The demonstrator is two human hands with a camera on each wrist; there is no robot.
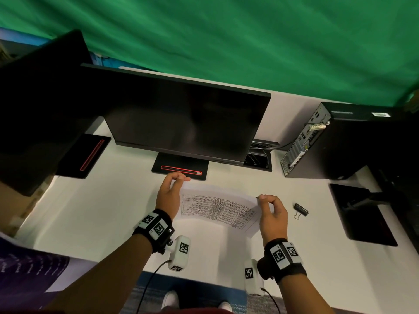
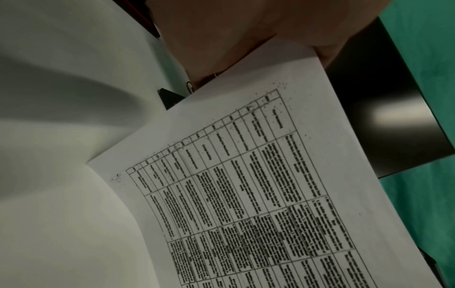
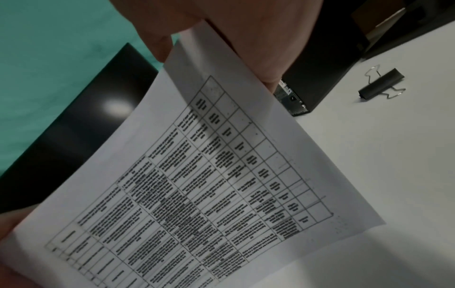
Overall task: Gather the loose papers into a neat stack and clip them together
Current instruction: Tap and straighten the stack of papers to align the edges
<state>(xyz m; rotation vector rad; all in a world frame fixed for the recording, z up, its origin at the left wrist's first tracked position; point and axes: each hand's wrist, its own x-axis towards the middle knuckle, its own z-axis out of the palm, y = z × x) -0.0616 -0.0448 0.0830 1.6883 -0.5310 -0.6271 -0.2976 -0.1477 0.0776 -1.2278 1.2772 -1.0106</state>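
The papers are white sheets with a printed table full of dense black text on the top page. They're being held up off the white bench, bowing a bit in the middle, gripped at both far corners, one hand per side. Edges are looking pretty lined up from the wrist views. The binder clip is black with silver wire handles, lying flat on the bench just right of the papers, apart from them.
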